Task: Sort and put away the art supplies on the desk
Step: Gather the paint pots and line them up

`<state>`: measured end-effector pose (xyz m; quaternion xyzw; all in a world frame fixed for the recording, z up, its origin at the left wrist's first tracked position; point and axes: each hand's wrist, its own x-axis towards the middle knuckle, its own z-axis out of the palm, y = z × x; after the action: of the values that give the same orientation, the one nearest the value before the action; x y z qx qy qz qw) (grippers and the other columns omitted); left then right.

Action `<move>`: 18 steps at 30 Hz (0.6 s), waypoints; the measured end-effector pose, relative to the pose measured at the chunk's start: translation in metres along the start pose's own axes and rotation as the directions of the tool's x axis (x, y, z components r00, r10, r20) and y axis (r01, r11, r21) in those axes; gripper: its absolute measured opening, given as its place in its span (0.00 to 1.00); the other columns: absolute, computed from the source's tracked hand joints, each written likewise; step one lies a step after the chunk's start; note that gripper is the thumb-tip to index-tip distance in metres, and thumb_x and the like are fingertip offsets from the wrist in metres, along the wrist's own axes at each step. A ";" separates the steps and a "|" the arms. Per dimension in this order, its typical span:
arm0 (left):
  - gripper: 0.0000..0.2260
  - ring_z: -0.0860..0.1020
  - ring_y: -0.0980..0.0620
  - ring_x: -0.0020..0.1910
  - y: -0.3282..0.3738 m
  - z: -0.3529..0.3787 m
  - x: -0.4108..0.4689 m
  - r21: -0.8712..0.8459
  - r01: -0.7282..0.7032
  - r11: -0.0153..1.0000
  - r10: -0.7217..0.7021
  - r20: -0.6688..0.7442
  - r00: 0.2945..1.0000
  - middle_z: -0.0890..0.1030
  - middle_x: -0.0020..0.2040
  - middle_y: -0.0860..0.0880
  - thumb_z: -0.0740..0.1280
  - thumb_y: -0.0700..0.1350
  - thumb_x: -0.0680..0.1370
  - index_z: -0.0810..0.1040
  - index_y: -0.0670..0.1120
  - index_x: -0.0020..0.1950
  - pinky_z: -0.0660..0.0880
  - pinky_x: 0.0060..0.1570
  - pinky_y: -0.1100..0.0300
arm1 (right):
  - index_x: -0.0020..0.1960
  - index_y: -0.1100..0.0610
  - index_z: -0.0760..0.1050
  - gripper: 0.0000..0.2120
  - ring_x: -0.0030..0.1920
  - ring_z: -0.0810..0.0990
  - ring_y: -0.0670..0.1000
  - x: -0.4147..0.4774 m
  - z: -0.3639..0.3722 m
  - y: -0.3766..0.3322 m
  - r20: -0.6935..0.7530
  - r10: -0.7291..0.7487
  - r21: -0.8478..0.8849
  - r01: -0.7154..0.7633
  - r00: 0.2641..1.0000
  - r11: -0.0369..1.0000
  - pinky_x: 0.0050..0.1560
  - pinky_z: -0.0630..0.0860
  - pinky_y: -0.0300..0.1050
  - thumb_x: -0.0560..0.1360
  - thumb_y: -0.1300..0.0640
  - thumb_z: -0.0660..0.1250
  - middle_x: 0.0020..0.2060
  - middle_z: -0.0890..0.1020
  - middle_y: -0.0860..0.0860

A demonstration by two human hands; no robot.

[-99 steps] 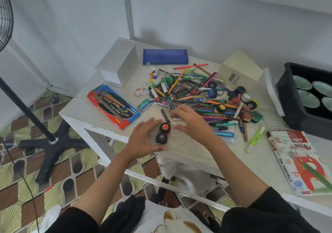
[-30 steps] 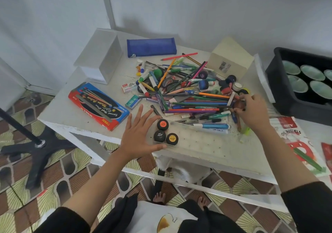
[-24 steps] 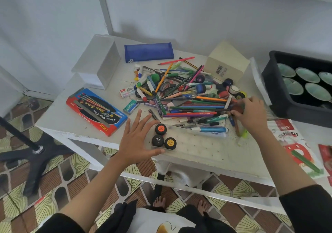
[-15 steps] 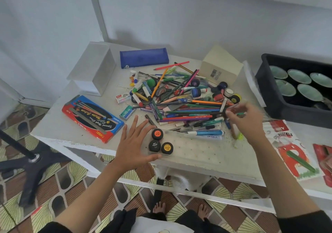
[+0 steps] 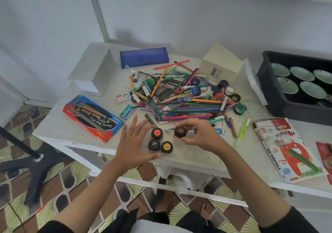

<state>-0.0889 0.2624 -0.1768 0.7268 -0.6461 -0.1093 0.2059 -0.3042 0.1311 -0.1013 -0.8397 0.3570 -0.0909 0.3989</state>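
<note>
Right hand [image 5: 199, 136] pinches one red-lidded paint pot [image 5: 180, 132] in its fingertips, at three o'clock of three other pots [image 5: 157, 133] standing in a clear tray [image 5: 159, 153]. Left hand [image 5: 133, 142] lies at the tray's nine o'clock, fingers spread. One heap of pens and pencils [image 5: 179, 103] sits at twelve on a scuffed white desk [image 5: 71, 130] above patterned floor tiles [image 5: 71, 178].

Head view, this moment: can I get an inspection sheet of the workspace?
Surface: white desk, scuffed and speckled.
Job's things: three paint pots grouped near the front edge; red-lidded pot held just right of them.
Clutter: heap of pens and pencils, blue pencil case, coloured-pencil box, oil pastels box.
Hands: left hand open, fingers straight beside the pots; right hand pinches the red-lidded pot.
Cables: nothing seen on the desk.
Surroundings: black tub of bowls at right; fan stand on tiled floor.
</note>
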 end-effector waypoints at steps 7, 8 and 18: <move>0.43 0.38 0.56 0.76 0.002 -0.002 -0.002 -0.028 -0.004 1.000 0.004 -0.009 1.000 0.55 0.77 0.55 0.55 0.79 0.64 0.60 0.59 0.74 0.37 0.72 0.46 | 0.56 0.55 0.76 0.18 0.44 0.73 0.48 0.012 0.018 -0.007 0.122 -0.218 -0.202 0.239 0.968 0.950 0.47 0.73 0.40 0.68 0.68 0.72 0.50 0.73 0.46; 0.43 0.38 0.56 0.76 0.002 -0.002 -0.002 -0.025 -0.004 1.000 0.004 -0.010 1.000 0.55 0.77 0.55 0.55 0.79 0.64 0.59 0.58 0.74 0.37 0.72 0.46 | 0.55 0.55 0.75 0.18 0.43 0.72 0.48 0.012 0.022 -0.008 0.112 -0.231 -0.221 0.250 0.967 0.943 0.46 0.72 0.41 0.69 0.68 0.72 0.50 0.72 0.47; 0.43 0.38 0.56 0.76 0.003 -0.003 -0.003 -0.027 -0.002 1.000 0.002 -0.009 1.000 0.54 0.77 0.57 0.53 0.80 0.64 0.58 0.59 0.74 0.38 0.73 0.46 | 0.58 0.54 0.75 0.17 0.44 0.68 0.45 0.008 0.034 -0.009 0.002 -0.202 -0.245 0.196 0.979 0.950 0.45 0.71 0.41 0.71 0.63 0.71 0.52 0.70 0.49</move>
<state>-0.0911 0.2652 -0.1730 0.7237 -0.6443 -0.1145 0.2189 -0.2793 0.1501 -0.1183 -0.9129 0.2837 -0.0958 0.2774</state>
